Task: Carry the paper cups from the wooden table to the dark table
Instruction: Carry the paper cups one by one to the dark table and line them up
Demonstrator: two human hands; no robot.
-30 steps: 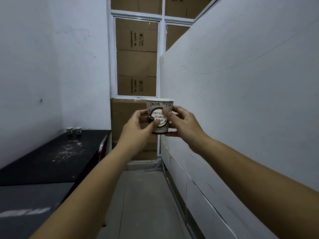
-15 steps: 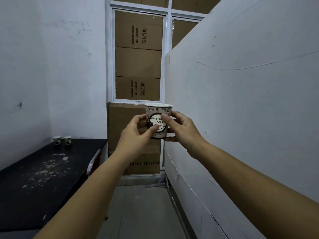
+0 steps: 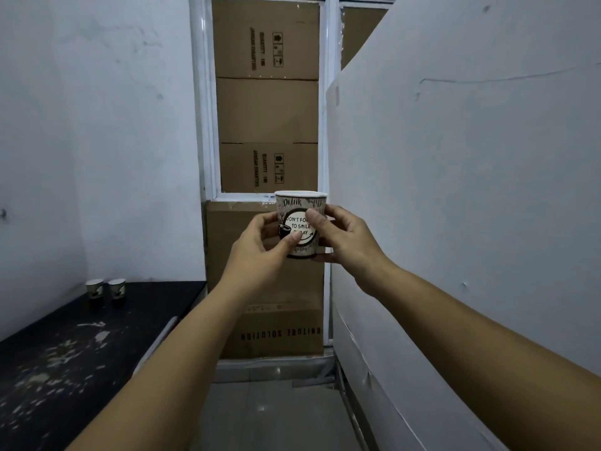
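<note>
I hold a printed paper cup point(image 3: 299, 219) upright at chest height in front of me. My left hand point(image 3: 260, 245) grips its left side and my right hand point(image 3: 344, 239) grips its right side, thumbs across the print. The dark table point(image 3: 81, 353) lies at the lower left, its top spotted with pale flecks. Two small paper cups point(image 3: 105, 289) stand side by side at its far end near the wall. The wooden table is out of view.
A white partition wall point(image 3: 471, 190) runs along my right. Stacked cardboard boxes point(image 3: 266, 109) fill a white window frame straight ahead, with more boxes point(image 3: 276, 320) below on the floor. A narrow tiled aisle point(image 3: 276, 415) runs between the table and the partition.
The view has closed in on the boxes and the far end of the dark table. Both hands keep the same hold on the cup.
</note>
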